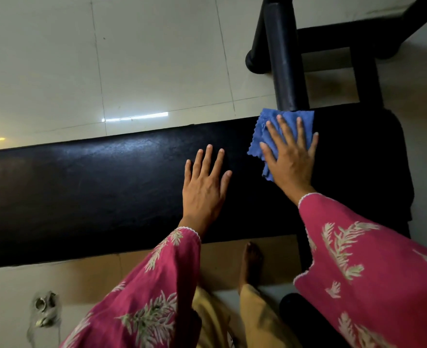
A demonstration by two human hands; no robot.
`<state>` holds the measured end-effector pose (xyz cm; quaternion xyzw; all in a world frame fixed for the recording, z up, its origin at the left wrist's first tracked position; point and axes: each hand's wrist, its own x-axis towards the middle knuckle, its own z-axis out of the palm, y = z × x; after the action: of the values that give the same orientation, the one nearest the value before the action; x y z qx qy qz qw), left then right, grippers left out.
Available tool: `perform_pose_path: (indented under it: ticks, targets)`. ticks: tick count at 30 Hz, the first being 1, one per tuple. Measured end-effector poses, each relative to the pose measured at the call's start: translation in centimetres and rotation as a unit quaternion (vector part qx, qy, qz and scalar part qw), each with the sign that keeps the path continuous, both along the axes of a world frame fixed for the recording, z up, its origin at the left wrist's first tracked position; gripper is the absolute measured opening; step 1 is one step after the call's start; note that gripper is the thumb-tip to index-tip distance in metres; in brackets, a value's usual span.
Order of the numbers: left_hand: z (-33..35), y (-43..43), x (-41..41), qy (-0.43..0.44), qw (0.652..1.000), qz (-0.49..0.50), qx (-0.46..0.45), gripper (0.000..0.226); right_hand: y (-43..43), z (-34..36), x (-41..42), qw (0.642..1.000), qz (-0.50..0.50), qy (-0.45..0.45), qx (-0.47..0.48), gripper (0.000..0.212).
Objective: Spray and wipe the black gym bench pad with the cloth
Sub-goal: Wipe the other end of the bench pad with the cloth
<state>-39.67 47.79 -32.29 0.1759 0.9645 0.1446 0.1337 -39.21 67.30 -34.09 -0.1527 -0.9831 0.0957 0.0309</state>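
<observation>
While the blue cloth (282, 126) is pressed flat under the right hand (289, 159), fingers spread, at the far edge of the bench pad (81, 184) near its right end, the left hand (205, 182) is laid flat and empty on the pad just beside it. No spray bottle is seen around the pad, so spraying's probably done. Wiping looks only partly done tbh: the pad's whole long left stretch is likely left.

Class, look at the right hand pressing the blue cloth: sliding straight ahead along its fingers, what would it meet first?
Probably the black upright post, just beyond the blue cloth at the bench pad's far edge; depth is hard to judge.
</observation>
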Motion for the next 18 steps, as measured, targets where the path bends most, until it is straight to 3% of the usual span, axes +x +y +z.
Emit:
perform_pose_path:
  ticks: [2, 6, 10, 12, 15, 18]
  targets:
    - [0.0, 0.3, 0.2, -0.001, 1.0, 0.007, 0.0, 0.064, -2.1, 0.2, 0.4, 0.999, -0.029, 0.004, -0.022, 0.051]
    - [0.1, 1.2, 0.7, -0.003, 1.0, 0.014, 0.011, 0.064, -1.3, -0.2, 3.0, 0.994, 0.106, -0.007, 0.018, 0.053]
    - [0.3, 1.6, 1.2, 0.0, 1.0, 0.003, 0.015, 0.063, -0.7, 0.1, 3.2, 1.0, -0.011, -0.002, -0.008, 0.053]
    - [0.3, 1.8, 1.4, 0.005, 1.0, 0.002, 0.017, 0.062, -1.9, 0.0, 3.9, 1.0, 0.001, 0.0, -0.005, 0.052]
    - [0.2, 1.9, 1.8, 0.006, 1.0, -0.003, 0.022, 0.061, -0.9, -0.4, 6.0, 0.994, 0.106, -0.013, 0.033, 0.051]
    - [0.2, 1.8, 2.1, 0.007, 1.0, -0.007, 0.021, 0.061, -0.1, -0.3, 6.7, 0.999, 0.032, -0.004, 0.021, 0.049]
